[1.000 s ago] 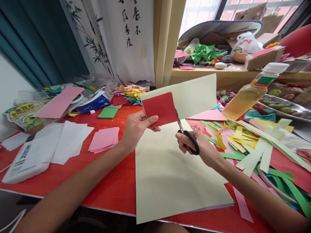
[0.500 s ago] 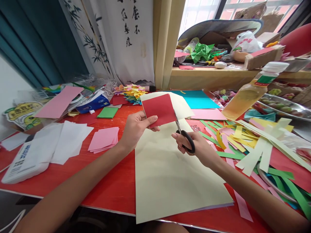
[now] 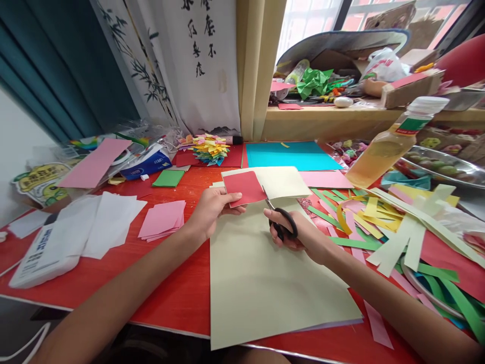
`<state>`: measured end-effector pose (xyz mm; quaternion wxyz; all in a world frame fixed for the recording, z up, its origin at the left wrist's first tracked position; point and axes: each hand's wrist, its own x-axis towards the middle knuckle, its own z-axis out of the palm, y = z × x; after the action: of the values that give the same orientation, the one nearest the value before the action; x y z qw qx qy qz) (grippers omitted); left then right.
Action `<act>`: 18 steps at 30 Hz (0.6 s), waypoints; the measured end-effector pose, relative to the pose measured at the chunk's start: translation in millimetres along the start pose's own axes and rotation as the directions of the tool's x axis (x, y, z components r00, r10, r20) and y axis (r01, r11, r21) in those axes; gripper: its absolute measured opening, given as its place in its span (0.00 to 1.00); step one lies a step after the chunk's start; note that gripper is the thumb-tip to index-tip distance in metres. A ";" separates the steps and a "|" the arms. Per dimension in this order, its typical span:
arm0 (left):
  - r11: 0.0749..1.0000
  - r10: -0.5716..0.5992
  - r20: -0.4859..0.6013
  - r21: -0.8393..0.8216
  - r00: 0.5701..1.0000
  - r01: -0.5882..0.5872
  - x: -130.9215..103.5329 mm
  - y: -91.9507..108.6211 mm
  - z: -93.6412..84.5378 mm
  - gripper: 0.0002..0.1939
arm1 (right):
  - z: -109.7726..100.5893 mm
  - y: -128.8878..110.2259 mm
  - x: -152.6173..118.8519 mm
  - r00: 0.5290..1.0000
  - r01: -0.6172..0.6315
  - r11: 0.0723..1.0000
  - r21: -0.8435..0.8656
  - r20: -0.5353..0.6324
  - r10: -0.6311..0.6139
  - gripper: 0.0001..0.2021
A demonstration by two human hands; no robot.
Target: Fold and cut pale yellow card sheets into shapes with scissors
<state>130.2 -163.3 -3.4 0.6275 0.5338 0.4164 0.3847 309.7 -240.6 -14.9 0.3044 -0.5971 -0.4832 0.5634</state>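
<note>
A red paper square [image 3: 244,186] lies on a cream sheet of paper [image 3: 284,181], and my left hand [image 3: 214,210] pinches both at their left edge. My right hand [image 3: 291,227] has its fingers in the handles of black-handled scissors [image 3: 287,222]. The scissors' blades reach the right edge of the red square, against the cream sheet; how far they are apart is hard to make out. Under both hands a large cream sheet [image 3: 273,283] is spread on the red table [image 3: 170,283].
Pink squares [image 3: 162,220] and white papers [image 3: 113,222] lie left. Coloured paper strips [image 3: 364,222] are heaped right, beside a tilted-looking bottle [image 3: 394,144]. Behind are a blue sheet [image 3: 291,155], a green paper stack [image 3: 168,178] and a bundle of folded paper pieces [image 3: 210,149].
Both hands have come down a little with the paper and scissors. The scissors have shifted left along the red square's right side, and the cream sheet now leans lower and farther right.
</note>
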 end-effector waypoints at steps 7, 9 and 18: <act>0.999 0.009 0.000 0.039 1.000 -0.009 -1.6 -2.9 2.3 0.07 | -1.8 0.4 -1.5 0.999 -0.028 0.999 -0.040 0.037 0.029 0.25; 0.977 0.185 -0.002 0.106 0.983 -0.184 -7.4 3.6 5.4 0.07 | -0.8 -2.0 -4.3 0.999 0.047 0.998 -0.051 0.020 -0.046 0.25; 0.955 0.289 0.059 0.057 0.956 -0.292 -4.0 9.3 2.7 0.11 | -0.6 0.9 -1.4 0.984 0.157 0.975 -0.159 -0.060 -0.168 0.23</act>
<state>130.9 -166.7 6.4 0.5566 0.6187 0.3300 0.4455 310.6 -242.2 -15.0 0.3199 -0.5973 -0.5612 0.4754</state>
